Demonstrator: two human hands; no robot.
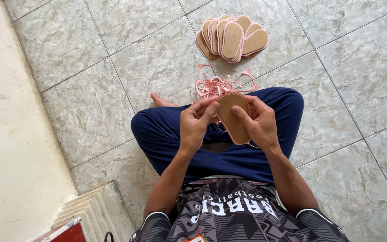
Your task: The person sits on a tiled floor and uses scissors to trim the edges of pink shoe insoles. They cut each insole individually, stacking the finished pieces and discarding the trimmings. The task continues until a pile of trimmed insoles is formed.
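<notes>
gripping a tan pink-edged sole (234, 117), left hand (195, 124) and right hand (260, 123).

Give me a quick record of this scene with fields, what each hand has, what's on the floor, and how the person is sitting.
posture: seated cross-legged on a tiled floor, dark blue trousers
left hand: grips the near edge of a tan shoe sole with pink rim
right hand: holds the same sole from the other side
floor ahead: pile of soles, overlapping
between pile and knees: tangle of pink straps
left side: pale wall
</notes>
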